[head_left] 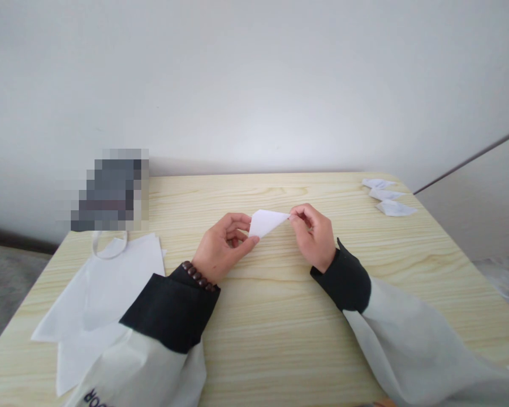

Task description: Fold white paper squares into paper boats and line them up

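Above the middle of the table I hold a small piece of folded white paper [267,221], kite-shaped with a narrow point to the right. My left hand [229,243] grips its wide end between thumb and fingers. At the narrow tip, my right hand [313,232] pinches the paper with thumb and forefinger. Dark beads circle my left wrist. Both sleeves are pale with black cuffs.
Loose white paper sheets [123,282] overlap at the table's left. A blurred-out dark object [110,192] stands behind them, with a white loop [110,249] below it. Three folded white paper pieces [394,208] lie at the back right of the wood-grain table [271,339]. A wall [254,85] rises behind.
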Motion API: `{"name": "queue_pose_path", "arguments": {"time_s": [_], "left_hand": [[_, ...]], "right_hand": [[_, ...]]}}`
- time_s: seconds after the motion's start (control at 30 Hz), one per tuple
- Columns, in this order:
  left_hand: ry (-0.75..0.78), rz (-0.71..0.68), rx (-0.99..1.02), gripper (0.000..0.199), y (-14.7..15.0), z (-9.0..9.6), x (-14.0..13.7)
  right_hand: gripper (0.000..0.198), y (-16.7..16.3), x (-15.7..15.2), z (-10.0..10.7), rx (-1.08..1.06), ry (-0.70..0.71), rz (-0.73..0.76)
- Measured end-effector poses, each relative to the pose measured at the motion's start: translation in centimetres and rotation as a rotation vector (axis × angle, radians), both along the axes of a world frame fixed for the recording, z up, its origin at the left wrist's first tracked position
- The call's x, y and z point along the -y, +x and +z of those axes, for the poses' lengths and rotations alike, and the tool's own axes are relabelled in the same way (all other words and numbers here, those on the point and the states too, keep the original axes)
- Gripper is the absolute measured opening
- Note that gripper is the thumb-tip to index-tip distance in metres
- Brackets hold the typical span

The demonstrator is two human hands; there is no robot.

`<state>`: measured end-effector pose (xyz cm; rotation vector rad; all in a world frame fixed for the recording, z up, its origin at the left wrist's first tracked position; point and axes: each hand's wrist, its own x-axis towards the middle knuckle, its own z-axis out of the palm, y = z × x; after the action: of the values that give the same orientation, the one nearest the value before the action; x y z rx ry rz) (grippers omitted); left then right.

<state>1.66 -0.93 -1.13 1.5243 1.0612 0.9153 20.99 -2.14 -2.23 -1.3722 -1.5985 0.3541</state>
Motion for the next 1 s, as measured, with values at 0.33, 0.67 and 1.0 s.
{"name": "queue_pose_path", "arguments": {"time_s": [0.33,0.67,1.0], "left_hand": [[0.312,0.072,-0.204,0.011,-0.5,-0.3,-0.2],[0.158,0.046,0.044,0.025,-0.1,-0.3,0.2],[0.181,0.071,-0.059,0.02,-0.1,-0.2,0.3]], "right_hand": [[0.037,-0.3,0.2,0.0,0.204,0.152,0.189],[0.012,-0.6,0.6,0.6,0.138,0.179,0.432],[0.017,-0.4,0.6,0.4,0.181,0.187,0.423]]}}
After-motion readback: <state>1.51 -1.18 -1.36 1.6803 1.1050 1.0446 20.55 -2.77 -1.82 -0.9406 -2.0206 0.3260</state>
